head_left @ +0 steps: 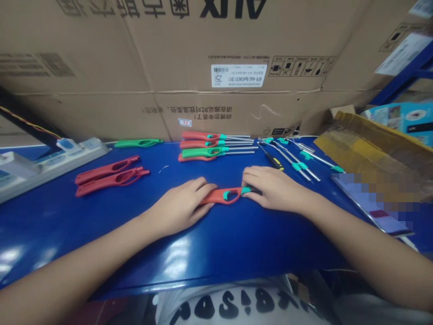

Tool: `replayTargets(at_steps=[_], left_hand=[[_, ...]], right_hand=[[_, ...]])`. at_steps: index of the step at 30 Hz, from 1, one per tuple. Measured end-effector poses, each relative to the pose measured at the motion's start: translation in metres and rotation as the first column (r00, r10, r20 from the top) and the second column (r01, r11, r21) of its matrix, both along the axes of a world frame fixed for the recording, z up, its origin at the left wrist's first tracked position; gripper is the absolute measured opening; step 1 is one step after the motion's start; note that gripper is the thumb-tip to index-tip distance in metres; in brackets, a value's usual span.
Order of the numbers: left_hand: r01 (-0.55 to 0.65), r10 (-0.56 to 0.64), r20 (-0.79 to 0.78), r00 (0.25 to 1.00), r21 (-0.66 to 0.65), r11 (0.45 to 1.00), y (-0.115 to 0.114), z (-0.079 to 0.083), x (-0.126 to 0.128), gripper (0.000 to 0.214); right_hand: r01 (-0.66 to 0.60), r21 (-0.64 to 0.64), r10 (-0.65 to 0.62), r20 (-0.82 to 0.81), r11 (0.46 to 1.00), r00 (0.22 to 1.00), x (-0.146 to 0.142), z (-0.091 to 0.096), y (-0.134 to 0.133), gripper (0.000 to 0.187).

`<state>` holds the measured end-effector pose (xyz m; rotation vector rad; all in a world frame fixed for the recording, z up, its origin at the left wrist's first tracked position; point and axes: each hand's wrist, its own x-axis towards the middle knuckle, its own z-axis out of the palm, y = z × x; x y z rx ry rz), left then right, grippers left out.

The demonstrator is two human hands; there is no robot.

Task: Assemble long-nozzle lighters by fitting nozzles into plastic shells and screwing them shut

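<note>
A red utility lighter [221,196] with a teal trigger lies level over the middle of the blue table. My left hand [184,201] is closed around its handle end. At the teal collar [246,190], my right hand [270,185] is closed on the lighter's front end. Something dark shows between those right fingers; whether it is part of the lighter I cannot tell. Beyond the hands lie several assembled lighters [203,152], red and green, with metal tubes pointing right. A screwdriver [274,161] with a black and yellow handle rests just behind my right hand.
Two dark red lighter shells [111,178] and a green shell [138,143] lie at left, near a white power strip [50,167]. Metal tubes with teal parts [297,164] are at right, beside a phone-like slab [368,203] and taped cardboard [368,144]. A large carton [162,54] stands behind.
</note>
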<state>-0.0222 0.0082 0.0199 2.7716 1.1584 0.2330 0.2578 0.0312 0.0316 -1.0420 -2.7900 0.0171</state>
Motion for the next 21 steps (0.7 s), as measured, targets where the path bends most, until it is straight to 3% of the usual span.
replayTargets(at_steps=[4, 9, 12, 14, 16, 19, 21], left_hand=[[-0.021, 0.021, -0.038, 0.999, 0.018, 1.0, 0.001, 0.002, -0.004, 0.04], [-0.041, 0.038, -0.038, 0.999, -0.062, 0.997, 0.001, 0.005, -0.004, 0.039], [-0.051, 0.049, -0.019, 0.999, -0.086, 0.995, 0.0, 0.007, -0.004, 0.039], [-0.05, 0.051, 0.01, 0.999, -0.109, 0.993, -0.001, 0.007, -0.005, 0.04], [-0.053, 0.06, 0.04, 0.997, -0.14, 0.989, -0.002, 0.007, -0.006, 0.041], [-0.057, 0.071, 0.076, 0.995, -0.174, 0.983, -0.004, 0.007, -0.007, 0.041], [-0.051, 0.071, 0.097, 0.993, -0.187, 0.981, -0.005, 0.006, -0.007, 0.037]], right_hand=[[0.033, -0.102, -0.033, 0.001, 0.994, 0.999, 0.015, 0.004, 0.01, 0.01], [0.018, -0.218, -0.024, -0.024, 0.976, 0.999, 0.027, 0.008, 0.02, 0.029], [0.204, -0.084, -0.205, 0.002, 0.975, 0.979, 0.032, 0.01, 0.024, 0.042], [0.419, 0.063, -0.421, 0.029, 0.906, 0.907, 0.037, 0.009, 0.027, 0.045], [0.575, 0.112, -0.585, 0.105, 0.81, 0.804, 0.043, 0.005, 0.032, 0.048], [0.671, 0.018, -0.657, 0.222, 0.742, 0.721, 0.05, 0.001, 0.038, 0.048], [0.702, -0.011, -0.693, 0.154, 0.712, 0.705, 0.048, 0.002, 0.039, 0.045]])
